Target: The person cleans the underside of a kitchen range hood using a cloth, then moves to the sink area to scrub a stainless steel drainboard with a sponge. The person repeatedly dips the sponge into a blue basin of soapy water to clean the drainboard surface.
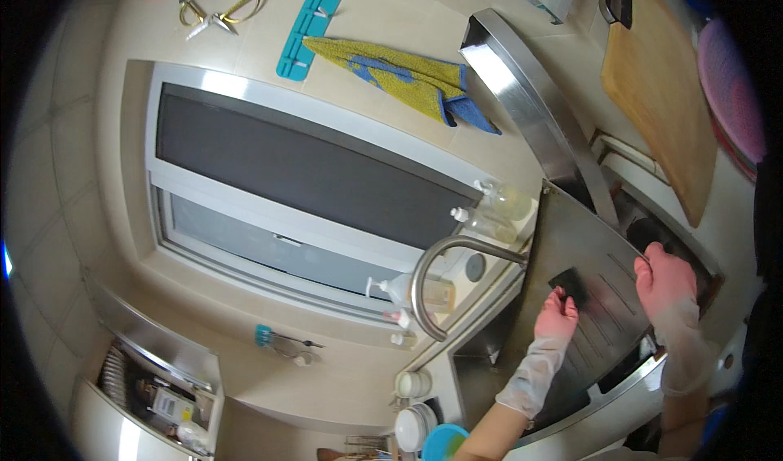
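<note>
Pink rubber gloves with pale, translucent cuffs cover both hands. My left hand (558, 314) pinches a dark green scouring pad (569, 285) against a stainless steel panel with slots (590, 247), which stands tilted over the sink. My right hand (667, 280) grips the panel's edge at the right. Another long, bent stainless steel piece (544, 100) leans just above the panel. The curved metal faucet (422, 271) arches to the left of the panel. Part of the sink basin (483, 363) shows below it.
Soap bottles (440, 293) line the window ledge. A wooden cutting board (660, 100) and a pink colander or basket (731, 88) are at the upper right. A yellow and blue towel (397, 75) hangs on the wall. White bowls (411, 427) and a blue bowl (441, 441) stand near my left forearm.
</note>
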`<state>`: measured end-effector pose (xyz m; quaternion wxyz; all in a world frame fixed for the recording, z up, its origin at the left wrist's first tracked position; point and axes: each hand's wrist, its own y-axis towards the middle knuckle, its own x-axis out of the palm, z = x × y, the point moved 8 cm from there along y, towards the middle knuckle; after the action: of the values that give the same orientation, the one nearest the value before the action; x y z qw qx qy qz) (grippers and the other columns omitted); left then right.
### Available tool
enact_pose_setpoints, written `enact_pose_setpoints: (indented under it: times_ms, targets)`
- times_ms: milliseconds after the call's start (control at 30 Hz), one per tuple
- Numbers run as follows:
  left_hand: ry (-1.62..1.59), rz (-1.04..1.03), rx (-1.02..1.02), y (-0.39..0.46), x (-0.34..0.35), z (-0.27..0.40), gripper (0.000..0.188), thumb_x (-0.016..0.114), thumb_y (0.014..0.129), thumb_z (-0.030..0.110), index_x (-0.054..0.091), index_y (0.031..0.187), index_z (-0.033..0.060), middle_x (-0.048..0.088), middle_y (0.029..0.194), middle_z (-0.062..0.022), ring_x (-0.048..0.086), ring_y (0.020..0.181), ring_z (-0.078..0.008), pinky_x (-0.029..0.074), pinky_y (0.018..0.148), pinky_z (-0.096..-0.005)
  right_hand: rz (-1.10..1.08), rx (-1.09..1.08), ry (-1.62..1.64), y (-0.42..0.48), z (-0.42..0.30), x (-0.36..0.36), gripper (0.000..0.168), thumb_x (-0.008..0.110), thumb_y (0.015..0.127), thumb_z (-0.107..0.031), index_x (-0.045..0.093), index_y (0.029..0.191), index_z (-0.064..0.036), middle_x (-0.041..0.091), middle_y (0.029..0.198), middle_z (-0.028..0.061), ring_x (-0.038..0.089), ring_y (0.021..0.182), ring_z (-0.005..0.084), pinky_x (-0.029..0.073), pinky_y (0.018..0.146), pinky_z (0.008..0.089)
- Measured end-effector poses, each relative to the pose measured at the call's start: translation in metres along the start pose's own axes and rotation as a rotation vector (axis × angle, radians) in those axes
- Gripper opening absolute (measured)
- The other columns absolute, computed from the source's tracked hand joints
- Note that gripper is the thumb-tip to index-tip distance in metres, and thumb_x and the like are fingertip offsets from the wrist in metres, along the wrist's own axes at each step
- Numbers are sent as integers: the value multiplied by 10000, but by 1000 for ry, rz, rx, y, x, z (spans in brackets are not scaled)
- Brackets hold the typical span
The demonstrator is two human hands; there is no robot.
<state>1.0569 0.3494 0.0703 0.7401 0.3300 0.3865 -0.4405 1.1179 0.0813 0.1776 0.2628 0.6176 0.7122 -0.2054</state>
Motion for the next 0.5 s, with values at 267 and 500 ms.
enact_pose_setpoints:
  times_ms: [267, 500]
  targets:
    - [80, 216, 44, 6, -43, 47, 296, 547, 759, 147, 508, 967, -59, 549, 851, -195, 524, 777, -339, 441, 658, -387, -17, -21, -169, 2, -9, 8, 226, 437, 825, -277, 466, 791, -56, 555, 664, 181, 523, 650, 392, 400, 575, 481]
    - [-75, 264, 326, 21, -61, 112, 566, 526, 745, 101, 309, 1257, -6, 445, 1151, -208, 437, 1003, -353, 328, 916, -384, -12, 86, -138, -5, -15, 8, 267, 466, 830, -277, 490, 793, -13, 550, 705, 211, 511, 686, 409, 399, 585, 444]
